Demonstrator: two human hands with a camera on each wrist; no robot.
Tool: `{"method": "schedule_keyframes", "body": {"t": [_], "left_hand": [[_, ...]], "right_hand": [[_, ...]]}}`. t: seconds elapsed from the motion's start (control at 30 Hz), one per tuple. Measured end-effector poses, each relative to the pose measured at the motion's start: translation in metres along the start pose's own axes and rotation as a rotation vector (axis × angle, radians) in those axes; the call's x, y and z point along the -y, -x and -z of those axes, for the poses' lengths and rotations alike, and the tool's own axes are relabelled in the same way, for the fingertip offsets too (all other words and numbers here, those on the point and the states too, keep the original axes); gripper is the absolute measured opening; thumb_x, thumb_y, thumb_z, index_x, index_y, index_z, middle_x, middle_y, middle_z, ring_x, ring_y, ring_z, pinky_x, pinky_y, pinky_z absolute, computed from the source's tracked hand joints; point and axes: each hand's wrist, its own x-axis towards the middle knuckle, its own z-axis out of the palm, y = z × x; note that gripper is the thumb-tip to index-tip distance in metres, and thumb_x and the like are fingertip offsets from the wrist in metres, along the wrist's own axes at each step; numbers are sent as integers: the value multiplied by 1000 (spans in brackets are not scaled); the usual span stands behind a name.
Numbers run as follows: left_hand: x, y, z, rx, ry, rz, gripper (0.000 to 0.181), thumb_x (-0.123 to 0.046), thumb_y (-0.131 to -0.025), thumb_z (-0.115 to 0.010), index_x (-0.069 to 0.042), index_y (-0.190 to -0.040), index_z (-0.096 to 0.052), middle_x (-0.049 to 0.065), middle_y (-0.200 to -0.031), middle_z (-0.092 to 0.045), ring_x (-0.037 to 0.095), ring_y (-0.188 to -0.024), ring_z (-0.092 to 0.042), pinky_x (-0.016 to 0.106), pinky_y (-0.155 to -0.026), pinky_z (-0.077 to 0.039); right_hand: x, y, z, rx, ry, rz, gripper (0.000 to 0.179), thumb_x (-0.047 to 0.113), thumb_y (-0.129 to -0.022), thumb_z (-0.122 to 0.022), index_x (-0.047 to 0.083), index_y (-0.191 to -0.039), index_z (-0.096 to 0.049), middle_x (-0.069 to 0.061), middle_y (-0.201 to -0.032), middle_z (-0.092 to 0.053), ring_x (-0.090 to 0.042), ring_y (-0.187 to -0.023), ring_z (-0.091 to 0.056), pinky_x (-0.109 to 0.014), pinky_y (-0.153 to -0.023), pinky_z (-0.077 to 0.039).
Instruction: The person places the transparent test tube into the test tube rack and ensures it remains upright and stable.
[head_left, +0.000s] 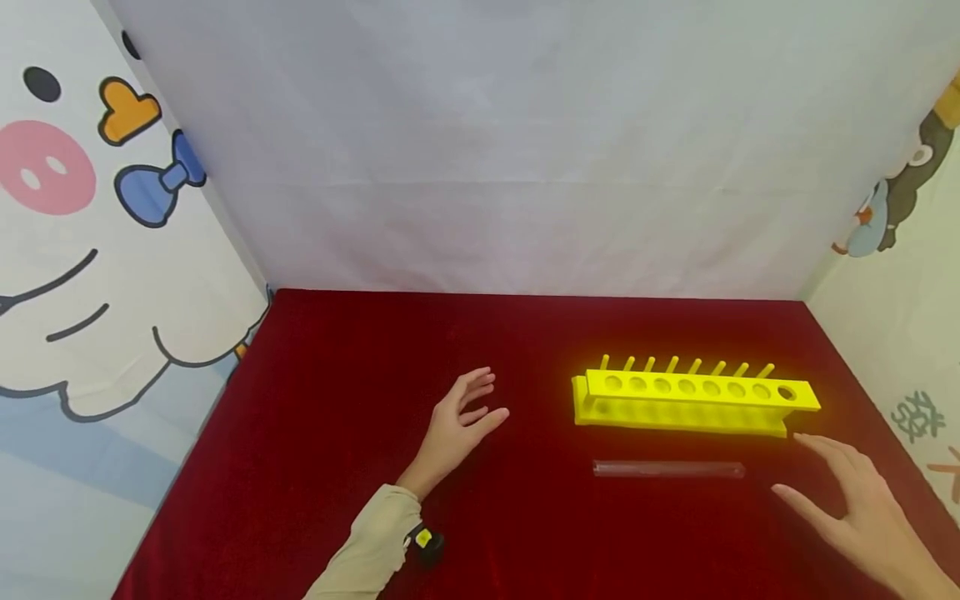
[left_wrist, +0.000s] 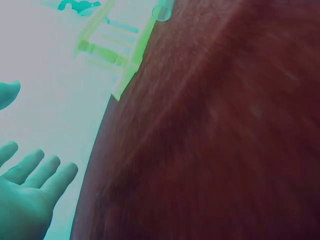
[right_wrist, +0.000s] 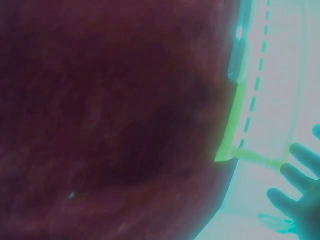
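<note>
A bright yellow test tube rack (head_left: 697,400) stands on the red cloth, with a row of round holes along its top and several pegs behind. In front of it lies a clear glass test tube (head_left: 669,469), roughly parallel to the rack. My left hand (head_left: 459,429) hovers left of both, fingers apart and holding nothing. To the right of the tube is my right hand (head_left: 855,508), thumb and fingers spread, also without anything in them. The left wrist view shows the rack (left_wrist: 131,65) beyond the left hand (left_wrist: 27,200). In the right wrist view, the tube (right_wrist: 240,45) appears beside the rack (right_wrist: 231,125).
Dark red cloth (head_left: 315,433) covers the table. A pale curtain (head_left: 510,150) hangs behind it, and printed cartoon sheets (head_left: 82,250) flank it. A dark strap with a small device (head_left: 426,540) sits at the left sleeve's cuff.
</note>
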Motion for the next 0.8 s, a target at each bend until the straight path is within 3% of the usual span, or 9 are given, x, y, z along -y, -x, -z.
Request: {"method": "schedule_keyframes", "body": {"t": [0.1, 0.3, 0.47, 0.53, 0.63, 0.7, 0.77, 0.8], "left_hand": [[5, -9, -10, 21, 27, -10, 59, -11, -87, -68, -6, -139, -40, 16, -139, -45, 34, -127, -44, 50, -96, -42], [30, -28, -30, 26, 15, -25, 58, -23, -86, -71, -23, -137, -44, 9, -138, -48, 21, -123, -49, 40, -93, -46], [38, -39, -44, 46, 57, -35, 55, -27, -85, -72, -31, -134, -48, 8, -136, -50, 19, -120, -50, 35, -90, -48], [39, -42, -49, 54, 78, -40, 55, -25, -85, -72, -30, -134, -48, 9, -136, -50, 20, -120, -51, 35, -90, -48], [27, -44, -54, 76, 98, -34, 56, -18, -85, -72, -21, -136, -48, 11, -135, -50, 28, -121, -50, 42, -92, -47], [27, -47, -59, 87, 107, -32, 57, -17, -85, -72, -16, -137, -47, 11, -135, -50, 29, -121, -50, 41, -91, -47], [29, -51, -63, 90, 119, -23, 57, -16, -84, -72, -16, -136, -48, 12, -134, -51, 30, -121, -50, 38, -91, -48], [34, -53, -67, 90, 127, -29, 57, -18, -84, -73, -19, -135, -49, 13, -133, -52, 29, -120, -51, 35, -89, -49]], "right_hand": [[7, -1, -1, -13, -16, 26, 72, 26, -81, -75, 3, -139, -39, -28, -132, -40, -47, -115, -30, -75, -93, -16], [19, -4, -2, -19, -42, 64, 70, 25, -81, -76, 4, -138, -41, -26, -131, -42, -45, -114, -33, -74, -93, -18], [26, -6, -3, -39, -59, 100, 69, 21, -78, -77, 5, -136, -44, -24, -130, -45, -42, -113, -35, -73, -93, -20], [28, -7, -4, -46, -69, 121, 69, 20, -77, -78, 7, -136, -45, -22, -129, -46, -40, -114, -35, -71, -97, -19], [32, -10, -7, -60, -77, 165, 69, 16, -74, -80, 9, -134, -48, -19, -128, -48, -35, -114, -36, -66, -102, -18], [36, -11, -7, -60, -78, 187, 68, 15, -73, -81, 9, -133, -49, -18, -127, -49, -35, -114, -36, -64, -103, -18], [39, -12, -8, -56, -78, 195, 69, 15, -72, -82, 12, -133, -50, -13, -126, -50, -28, -116, -36, -49, -110, -18], [40, -12, -8, -54, -77, 206, 69, 15, -72, -82, 13, -133, -50, -13, -126, -50, -27, -116, -36, -48, -110, -19]]}}
